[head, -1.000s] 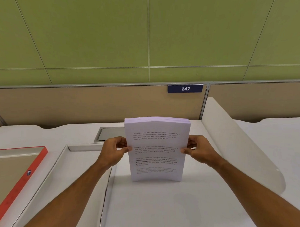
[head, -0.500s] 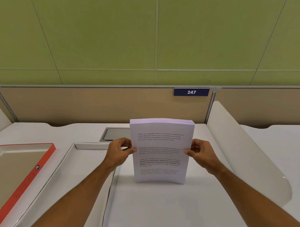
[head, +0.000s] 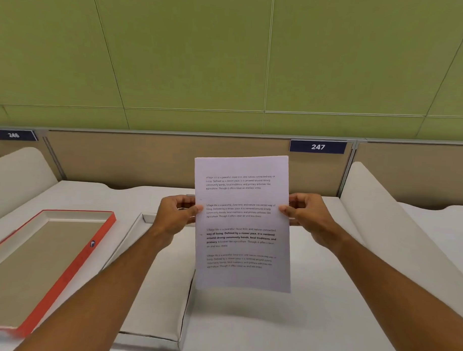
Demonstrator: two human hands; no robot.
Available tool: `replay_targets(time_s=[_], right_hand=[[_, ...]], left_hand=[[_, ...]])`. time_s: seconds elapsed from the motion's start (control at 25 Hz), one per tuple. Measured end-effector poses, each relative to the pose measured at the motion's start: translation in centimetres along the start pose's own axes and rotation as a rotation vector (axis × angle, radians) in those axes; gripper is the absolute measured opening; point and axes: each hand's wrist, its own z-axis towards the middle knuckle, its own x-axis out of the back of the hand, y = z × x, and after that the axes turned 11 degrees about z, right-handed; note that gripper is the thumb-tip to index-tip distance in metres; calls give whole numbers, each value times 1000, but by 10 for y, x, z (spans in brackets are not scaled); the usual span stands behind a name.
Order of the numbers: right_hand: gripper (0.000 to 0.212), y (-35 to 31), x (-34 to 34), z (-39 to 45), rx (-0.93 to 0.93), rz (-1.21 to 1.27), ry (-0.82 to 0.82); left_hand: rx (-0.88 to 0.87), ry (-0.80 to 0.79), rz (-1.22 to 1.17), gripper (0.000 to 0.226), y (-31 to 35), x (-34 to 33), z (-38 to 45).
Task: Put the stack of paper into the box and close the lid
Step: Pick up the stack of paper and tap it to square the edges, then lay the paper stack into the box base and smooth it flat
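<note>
A thick stack of white printed paper (head: 242,223) stands upright in the middle of the frame, lifted clear of the white bench (head: 312,322). The left hand (head: 175,216) pinches its left edge and the right hand (head: 309,217) its right edge, both clamped on the stack. The step in hand looks like carrying the paper to the box. Just left of the stack lies the shallow white cardboard box (head: 158,298), open and apparently empty; at the lower left sits the red-edged lid (head: 64,269), inside up, holding nothing. Next the stack should be tipped flat, moved left and lowered squarely between the box walls.
</note>
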Motion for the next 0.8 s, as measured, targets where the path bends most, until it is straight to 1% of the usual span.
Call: replay_targets(time_s=[0.16,0.28,0.36,0.48,0.56,0.68,0.72,0.8], right_hand=[[11,1,-45,7,-43,26,15],[8,12,-86,13,-100,12,21],[9,22,-116,18,-147,-17,49],[13,41,-159,25,-236,-53,135],[17,55,-186,31,-285,-96,166],[35,78,-222,40,-349,-117,234],[34,86,-232,42,-381,-129,269],[15,104,-247,45,-459,-156,317]], left_hand=[[79,34,0,14,-8,39,1],[157,35,19,20,-23,74,9],[210,17,31,22,-38,97,17],[284,-41,57,20,-60,131,30],[314,-68,69,15,-77,150,39],[398,-64,118,12,-104,169,56],[434,-60,139,14,-112,172,61],[501,-49,183,17,-126,174,67]])
